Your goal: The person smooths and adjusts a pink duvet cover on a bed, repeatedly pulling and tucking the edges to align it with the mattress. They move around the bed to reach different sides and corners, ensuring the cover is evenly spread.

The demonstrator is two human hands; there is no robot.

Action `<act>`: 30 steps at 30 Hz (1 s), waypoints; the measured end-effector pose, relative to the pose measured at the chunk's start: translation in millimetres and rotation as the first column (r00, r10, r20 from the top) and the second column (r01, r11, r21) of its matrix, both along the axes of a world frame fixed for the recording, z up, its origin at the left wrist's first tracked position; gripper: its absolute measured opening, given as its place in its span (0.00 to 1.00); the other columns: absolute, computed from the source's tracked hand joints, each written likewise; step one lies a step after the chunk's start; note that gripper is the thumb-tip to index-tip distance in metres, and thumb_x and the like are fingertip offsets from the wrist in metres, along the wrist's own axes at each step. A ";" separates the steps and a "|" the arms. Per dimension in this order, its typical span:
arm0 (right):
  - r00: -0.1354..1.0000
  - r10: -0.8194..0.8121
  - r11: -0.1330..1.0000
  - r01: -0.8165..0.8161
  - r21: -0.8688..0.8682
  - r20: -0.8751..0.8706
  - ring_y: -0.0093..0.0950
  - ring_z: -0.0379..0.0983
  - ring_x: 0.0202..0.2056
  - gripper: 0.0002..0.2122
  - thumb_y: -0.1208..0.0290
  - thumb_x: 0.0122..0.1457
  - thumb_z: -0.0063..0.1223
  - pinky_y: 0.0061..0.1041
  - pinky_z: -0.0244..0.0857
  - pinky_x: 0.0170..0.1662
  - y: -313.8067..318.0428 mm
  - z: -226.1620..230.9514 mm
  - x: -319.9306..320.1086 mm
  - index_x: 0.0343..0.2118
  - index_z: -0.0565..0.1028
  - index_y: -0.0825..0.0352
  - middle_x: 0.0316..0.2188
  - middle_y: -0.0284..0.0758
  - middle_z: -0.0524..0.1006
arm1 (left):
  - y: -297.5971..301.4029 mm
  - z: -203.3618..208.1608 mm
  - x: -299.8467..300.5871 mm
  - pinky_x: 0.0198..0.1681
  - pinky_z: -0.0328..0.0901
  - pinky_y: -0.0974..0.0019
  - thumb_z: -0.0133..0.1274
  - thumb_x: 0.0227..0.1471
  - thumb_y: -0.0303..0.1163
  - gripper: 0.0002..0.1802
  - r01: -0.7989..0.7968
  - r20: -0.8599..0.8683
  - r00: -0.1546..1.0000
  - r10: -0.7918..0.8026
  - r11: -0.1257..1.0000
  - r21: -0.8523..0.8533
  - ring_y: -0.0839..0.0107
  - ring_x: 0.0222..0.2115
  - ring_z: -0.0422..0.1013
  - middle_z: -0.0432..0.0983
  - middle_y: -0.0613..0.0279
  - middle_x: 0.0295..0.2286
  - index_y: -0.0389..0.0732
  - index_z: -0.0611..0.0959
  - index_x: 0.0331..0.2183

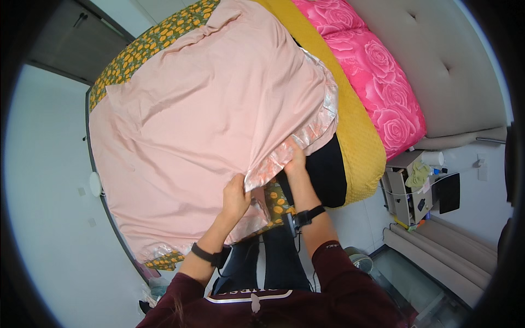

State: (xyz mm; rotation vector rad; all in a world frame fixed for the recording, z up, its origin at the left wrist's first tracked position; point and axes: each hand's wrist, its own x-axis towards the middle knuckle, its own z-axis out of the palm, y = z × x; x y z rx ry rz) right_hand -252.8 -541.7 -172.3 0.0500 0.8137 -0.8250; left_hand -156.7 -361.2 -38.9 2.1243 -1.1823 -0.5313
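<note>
A large pale pink quilt lies spread over the bed, with loose wrinkles across it. Along its near right edge shows a shiny pink-and-white patterned border. My left hand is closed on that edge at the near side, where the cloth bunches into a point. Farther right along the same border, my right hand grips the cloth, its fingers partly hidden by it. Between my two hands the border is lifted in a fold. Beneath the quilt lie a black cloth and a green sheet with orange print.
A yellow textured blanket runs across the bed beside bright pink rose-print pillows. The padded headboard rises at right. A bedside cabinet holds a green cloth and small items. Curtains hang near the lower right.
</note>
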 end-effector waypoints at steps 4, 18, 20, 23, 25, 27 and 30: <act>0.945 -0.117 0.991 0.130 0.020 -0.305 0.37 0.72 0.33 0.09 0.78 0.53 0.48 0.38 0.68 0.36 -50.0 -37.8 -5.0 0.38 0.71 0.72 0.35 0.40 0.74 | 50.0 0.3 21.1 0.27 0.61 0.54 0.50 0.35 0.19 0.09 -0.071 -0.053 0.996 0.074 0.996 0.053 0.47 0.24 0.66 0.67 0.46 0.20 0.35 0.69 0.25; 0.278 -0.575 0.281 -0.816 -0.505 -0.769 0.46 0.69 0.27 0.06 0.77 0.49 0.52 0.35 0.62 0.31 83.3 63.5 100.0 0.25 0.70 0.75 0.23 0.48 0.71 | 29.1 -17.2 107.1 0.48 0.60 0.58 0.55 0.39 0.29 0.25 -0.112 -0.147 0.986 0.080 0.967 -0.230 0.52 0.44 0.64 0.69 0.45 0.40 0.32 0.72 0.43; 0.369 -0.577 0.169 -0.819 -0.549 -0.728 0.46 0.70 0.29 0.08 0.73 0.49 0.52 0.35 0.63 0.33 86.8 64.6 108.8 0.27 0.71 0.74 0.25 0.48 0.72 | -20.5 -9.4 98.4 0.48 0.60 0.58 0.54 0.38 0.30 0.26 -0.022 -0.029 0.999 0.015 0.964 -0.266 0.53 0.44 0.64 0.69 0.45 0.40 0.33 0.73 0.43; 0.291 -0.425 0.218 -0.886 -0.409 -0.857 0.44 0.71 0.31 0.11 0.68 0.50 0.52 0.35 0.64 0.35 87.3 56.1 107.7 0.31 0.72 0.71 0.27 0.47 0.74 | -76.1 6.0 95.9 0.47 0.62 0.56 0.58 0.36 0.38 0.31 0.051 -0.036 0.998 -0.049 0.996 0.071 0.52 0.46 0.64 0.67 0.46 0.43 0.35 0.72 0.44; 0.200 -0.219 0.287 -0.922 -0.259 -0.955 0.40 0.73 0.32 0.13 0.63 0.49 0.53 0.35 0.65 0.35 86.8 47.0 101.8 0.34 0.73 0.66 0.29 0.44 0.76 | -99.3 14.0 98.9 0.47 0.63 0.54 0.60 0.34 0.41 0.35 0.118 0.012 0.992 -0.128 0.941 0.317 0.51 0.46 0.64 0.66 0.47 0.44 0.36 0.70 0.45; 0.173 -0.320 0.083 -0.974 -0.210 -0.932 0.39 0.73 0.32 0.13 0.62 0.49 0.53 0.34 0.65 0.35 90.9 38.4 97.6 0.35 0.73 0.65 0.28 0.42 0.76 | -114.1 15.3 97.3 0.47 0.62 0.52 0.61 0.34 0.39 0.36 0.175 -0.063 0.984 -0.168 0.816 0.552 0.54 0.48 0.63 0.64 0.52 0.47 0.38 0.69 0.47; 0.326 -0.338 -0.004 -0.939 -0.345 -0.883 0.41 0.73 0.34 0.16 0.63 0.50 0.52 0.35 0.66 0.34 97.3 33.4 93.8 0.40 0.71 0.65 0.33 0.43 0.75 | -128.9 -0.1 88.2 0.47 0.63 0.54 0.62 0.35 0.37 0.34 0.157 -0.099 0.987 -0.123 0.681 0.715 0.57 0.49 0.63 0.63 0.53 0.48 0.40 0.70 0.47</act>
